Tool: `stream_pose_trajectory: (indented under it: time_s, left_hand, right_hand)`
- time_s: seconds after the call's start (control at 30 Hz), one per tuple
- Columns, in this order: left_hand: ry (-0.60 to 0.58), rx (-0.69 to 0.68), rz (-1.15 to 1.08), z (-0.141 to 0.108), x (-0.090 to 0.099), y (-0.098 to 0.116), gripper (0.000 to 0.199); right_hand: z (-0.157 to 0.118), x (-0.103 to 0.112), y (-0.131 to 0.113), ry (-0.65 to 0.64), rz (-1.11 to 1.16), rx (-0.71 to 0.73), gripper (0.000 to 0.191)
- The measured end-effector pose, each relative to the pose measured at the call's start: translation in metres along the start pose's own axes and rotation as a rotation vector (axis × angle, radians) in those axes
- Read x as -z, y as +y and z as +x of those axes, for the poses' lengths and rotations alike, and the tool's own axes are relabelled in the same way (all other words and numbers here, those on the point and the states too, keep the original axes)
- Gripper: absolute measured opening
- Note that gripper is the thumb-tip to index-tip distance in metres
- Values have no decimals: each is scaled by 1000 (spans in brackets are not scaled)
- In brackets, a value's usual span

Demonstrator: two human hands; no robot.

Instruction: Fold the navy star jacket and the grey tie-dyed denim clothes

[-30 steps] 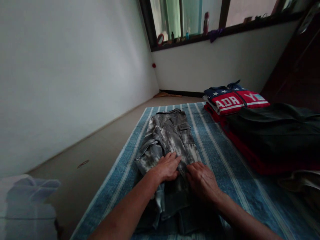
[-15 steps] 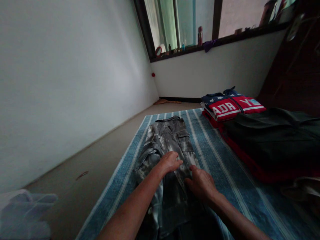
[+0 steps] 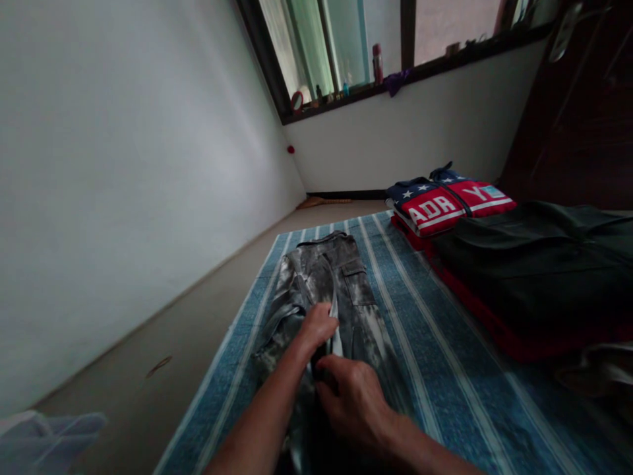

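Grey mottled cargo trousers [image 3: 363, 316] lie lengthwise, waistband at the far end, on a blue cloth with white stripes [image 3: 435, 330]. My left hand [image 3: 319, 326] is closed on the fabric at the middle of the legs, lifting a fold so that a pale strip shows beside it. Just nearer to me and to the right, my right hand [image 3: 353, 389] pinches the same trousers between thumb and bent fingers. The near end of the trousers is dark and partly covered by my forearms.
A folded dark jacket [image 3: 534, 264] rests on red fabric at the right. Behind it lies a red and navy starred garment [image 3: 445, 201]. White wall [image 3: 123, 165] and bare floor [image 3: 198, 316] run along the left, with whitish translucent material [image 3: 49, 442] at the lower left.
My right hand has moved left and nearer to me, from the right edge of the trousers to their middle. My left hand has raised a fold, exposing the pale strip. The view has shifted slightly.
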State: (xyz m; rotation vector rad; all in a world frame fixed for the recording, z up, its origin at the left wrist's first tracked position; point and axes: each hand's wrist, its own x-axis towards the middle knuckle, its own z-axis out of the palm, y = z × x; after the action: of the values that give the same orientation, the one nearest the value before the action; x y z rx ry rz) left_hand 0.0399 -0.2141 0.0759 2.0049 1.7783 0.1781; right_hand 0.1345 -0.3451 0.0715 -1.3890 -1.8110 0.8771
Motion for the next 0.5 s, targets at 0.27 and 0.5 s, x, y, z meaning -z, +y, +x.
stream_pose_trajectory:
  time_s: [0.27,0.5]
  left_hand:
    - [-34,14,-562,-24,9,-34,19]
    - [-101,88,-1005,-28,8,-42,33]
  right_hand:
    - [11,17,37,142,32,80,21]
    - [38,28,67,22,-433,234,17]
